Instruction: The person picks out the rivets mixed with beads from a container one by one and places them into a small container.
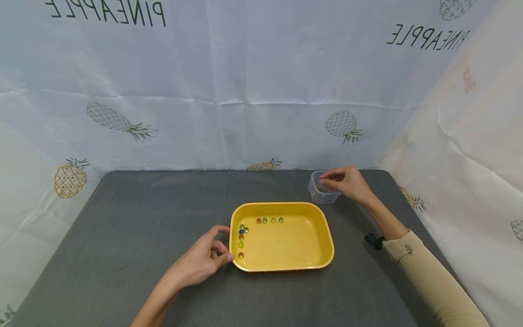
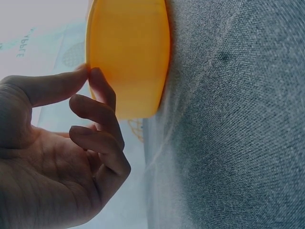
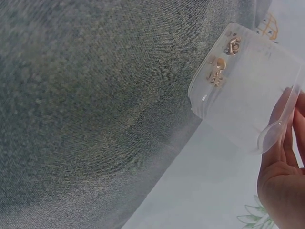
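A yellow tray [image 1: 288,250] stands on the grey table. Several small glass marbles [image 1: 241,245] lie inside it, some along its left side and others in a short row near the far wall. My left hand [image 1: 200,260] holds the tray's left edge, thumb and fingertips [image 2: 95,74] at the rim. A clear plastic container [image 3: 252,86] stands beyond the tray's far right corner, with small shiny brownish-gold pieces [image 3: 218,71] at its bottom. My right hand [image 1: 347,182] reaches over the container's mouth, fingertips close together; whether they pinch anything is hidden.
The grey tabletop [image 1: 135,245] extends on both sides of the tray. A white pineapple-print cloth [image 1: 196,131] hangs behind and beside the table. A small black object [image 1: 373,241] shows at the right sleeve's cuff.
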Demonstrator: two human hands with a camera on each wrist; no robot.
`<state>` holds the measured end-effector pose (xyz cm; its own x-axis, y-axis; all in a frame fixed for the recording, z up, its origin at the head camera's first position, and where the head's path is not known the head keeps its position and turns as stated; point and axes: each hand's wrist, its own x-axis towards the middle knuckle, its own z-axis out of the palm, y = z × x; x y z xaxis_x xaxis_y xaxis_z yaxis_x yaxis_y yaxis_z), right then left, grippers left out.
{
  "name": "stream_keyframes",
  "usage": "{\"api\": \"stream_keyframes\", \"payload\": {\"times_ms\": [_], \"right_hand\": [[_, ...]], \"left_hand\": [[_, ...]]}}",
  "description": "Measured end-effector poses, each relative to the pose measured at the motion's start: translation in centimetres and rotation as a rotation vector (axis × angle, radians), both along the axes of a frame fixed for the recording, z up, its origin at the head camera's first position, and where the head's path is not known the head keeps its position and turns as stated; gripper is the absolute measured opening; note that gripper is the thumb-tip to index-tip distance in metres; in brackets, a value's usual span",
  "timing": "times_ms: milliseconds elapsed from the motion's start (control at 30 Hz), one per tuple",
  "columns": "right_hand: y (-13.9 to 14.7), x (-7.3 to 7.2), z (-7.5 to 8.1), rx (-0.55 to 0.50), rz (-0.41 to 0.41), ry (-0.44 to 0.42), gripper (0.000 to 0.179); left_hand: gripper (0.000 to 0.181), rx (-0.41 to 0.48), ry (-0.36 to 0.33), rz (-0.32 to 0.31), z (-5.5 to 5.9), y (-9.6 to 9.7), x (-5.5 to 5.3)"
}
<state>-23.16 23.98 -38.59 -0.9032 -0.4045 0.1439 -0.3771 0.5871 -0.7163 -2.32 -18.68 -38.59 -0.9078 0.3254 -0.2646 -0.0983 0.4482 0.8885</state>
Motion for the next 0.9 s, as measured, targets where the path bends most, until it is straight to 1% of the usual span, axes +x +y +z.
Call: {"api": "stream_keyframes", "payload": {"times_ms": [200,433,567,800,900], "right_hand": [[-0.2,0.1,0.1,-0.001,0.003,0.012,0.017],[-0.3,0.3,0.3,-0.007,-0.013,-0.005,0.018],[-0.4,0.5,0.5,-0.003,-0.009,0.000,0.018],[-0.4,1.0,0.6,-0.003,-0.012,0.013,0.018],[-0.5,1.3,0.7,0.000,-0.020,0.021,0.018]], "left_hand": [[0.066,0.001,-0.005,-0.003,0.0,-0.1,0.0],[0.066,-0.001,-0.009,0.001,0.0,0.0,-0.1],[0.066,-0.005,-0.010,0.004,0.0,0.0,-0.1],[0.066,-0.010,0.008,-0.008,-0.1,-0.2,-0.1],[0.067,-0.022,0.010,-0.002,-0.1,-0.3,-0.1]]}}
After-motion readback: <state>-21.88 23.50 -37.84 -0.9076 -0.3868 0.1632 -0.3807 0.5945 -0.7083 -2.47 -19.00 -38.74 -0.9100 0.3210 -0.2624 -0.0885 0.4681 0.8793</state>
